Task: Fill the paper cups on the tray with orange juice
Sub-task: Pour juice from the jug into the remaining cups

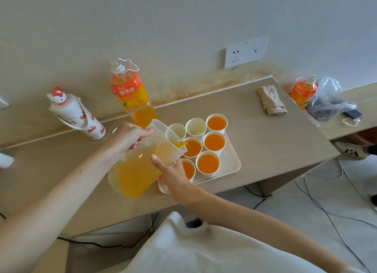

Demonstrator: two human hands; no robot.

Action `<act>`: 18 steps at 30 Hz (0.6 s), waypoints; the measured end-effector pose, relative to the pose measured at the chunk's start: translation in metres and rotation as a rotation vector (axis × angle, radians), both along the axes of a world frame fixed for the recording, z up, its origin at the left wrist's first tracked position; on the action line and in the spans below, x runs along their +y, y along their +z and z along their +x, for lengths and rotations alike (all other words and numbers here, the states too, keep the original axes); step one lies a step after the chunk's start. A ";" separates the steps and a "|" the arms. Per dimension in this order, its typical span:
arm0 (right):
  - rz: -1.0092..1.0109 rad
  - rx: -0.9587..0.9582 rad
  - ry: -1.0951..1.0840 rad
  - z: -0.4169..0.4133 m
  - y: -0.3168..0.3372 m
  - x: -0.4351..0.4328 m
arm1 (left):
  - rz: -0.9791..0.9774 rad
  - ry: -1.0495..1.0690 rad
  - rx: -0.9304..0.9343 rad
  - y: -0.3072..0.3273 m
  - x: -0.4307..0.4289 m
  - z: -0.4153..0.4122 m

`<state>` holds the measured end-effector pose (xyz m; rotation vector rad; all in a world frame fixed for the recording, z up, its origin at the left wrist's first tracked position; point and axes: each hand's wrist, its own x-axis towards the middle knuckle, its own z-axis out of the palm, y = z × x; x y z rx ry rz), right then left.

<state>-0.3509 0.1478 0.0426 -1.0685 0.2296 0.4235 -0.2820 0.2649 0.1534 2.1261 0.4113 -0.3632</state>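
To aim juice into a white paper cup [192, 149], the grip of the left hand [130, 138] wraps the handle of the clear plastic pitcher [136, 170], while the right hand [173, 175] props its spout end, fingers hidden.

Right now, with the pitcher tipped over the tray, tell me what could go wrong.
1. The cup under the stream already looks near full; more pouring may overflow it onto the tray.
2. The right hand, steadying the pitcher, sits right beside a filled cup and could knock it.
3. The uncapped bottle stands just behind the left hand; a bump might tip it.
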 end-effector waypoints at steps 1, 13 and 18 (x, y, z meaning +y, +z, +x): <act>0.002 -0.001 0.000 0.000 0.000 0.000 | 0.001 -0.001 0.000 0.000 0.000 0.000; -0.046 0.000 -0.035 0.002 -0.005 0.008 | -0.003 -0.003 -0.009 -0.001 0.002 -0.001; -0.090 0.009 -0.060 0.001 -0.002 0.007 | -0.048 -0.013 -0.023 -0.002 0.009 0.000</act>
